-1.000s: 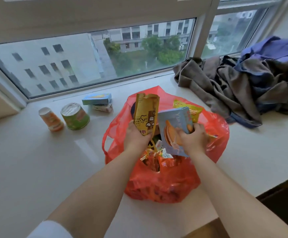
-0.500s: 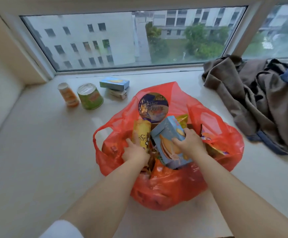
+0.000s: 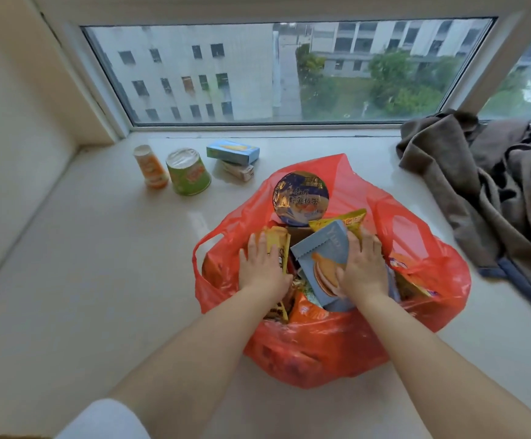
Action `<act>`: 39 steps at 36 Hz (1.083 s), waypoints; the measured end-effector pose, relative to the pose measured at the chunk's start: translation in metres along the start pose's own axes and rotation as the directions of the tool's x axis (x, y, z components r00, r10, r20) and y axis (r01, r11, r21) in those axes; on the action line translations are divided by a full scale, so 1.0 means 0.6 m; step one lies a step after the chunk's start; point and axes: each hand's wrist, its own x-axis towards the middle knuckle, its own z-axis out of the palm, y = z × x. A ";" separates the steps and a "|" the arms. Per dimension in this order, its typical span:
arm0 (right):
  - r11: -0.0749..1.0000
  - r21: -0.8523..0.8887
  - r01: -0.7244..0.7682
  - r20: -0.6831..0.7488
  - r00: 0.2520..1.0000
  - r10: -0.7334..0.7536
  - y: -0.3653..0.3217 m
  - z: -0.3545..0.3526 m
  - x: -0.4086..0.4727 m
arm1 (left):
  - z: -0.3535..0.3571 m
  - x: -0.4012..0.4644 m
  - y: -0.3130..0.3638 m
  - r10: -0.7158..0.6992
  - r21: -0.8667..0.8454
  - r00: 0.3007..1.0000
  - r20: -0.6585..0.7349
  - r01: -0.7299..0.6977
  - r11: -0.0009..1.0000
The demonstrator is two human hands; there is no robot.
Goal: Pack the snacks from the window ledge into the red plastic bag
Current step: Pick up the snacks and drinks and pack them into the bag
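The red plastic bag (image 3: 337,350) sits open on the pale window ledge (image 3: 93,280), stuffed with snacks. My left hand (image 3: 262,264) presses a yellow snack packet (image 3: 277,245) down inside the bag. My right hand (image 3: 364,267) grips a blue biscuit box (image 3: 324,264) that stands tilted in the bag's mouth. A round dark-blue noodle bowl (image 3: 300,198) and a yellow crisp bag (image 3: 340,220) lie at the back of the opening. On the ledge to the left stand an orange cup (image 3: 151,166), a green cup (image 3: 188,175), and a blue box (image 3: 233,151) stacked on a small beige box (image 3: 238,170).
A heap of brown and blue clothes (image 3: 495,198) covers the ledge to the right of the bag. The window (image 3: 289,71) runs along the back, and a wall (image 3: 13,122) closes the left end.
Both hands have lowered the yellow packet and the blue box from above the bag down into its opening. The noodle bowl behind them has come into sight.
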 end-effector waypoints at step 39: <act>0.954 0.267 0.139 0.057 0.986 -0.159 -0.696 0.105 0.143 | -0.151 0.148 -0.652 -0.073 -0.245 0.934 -0.349 -0.016 0.969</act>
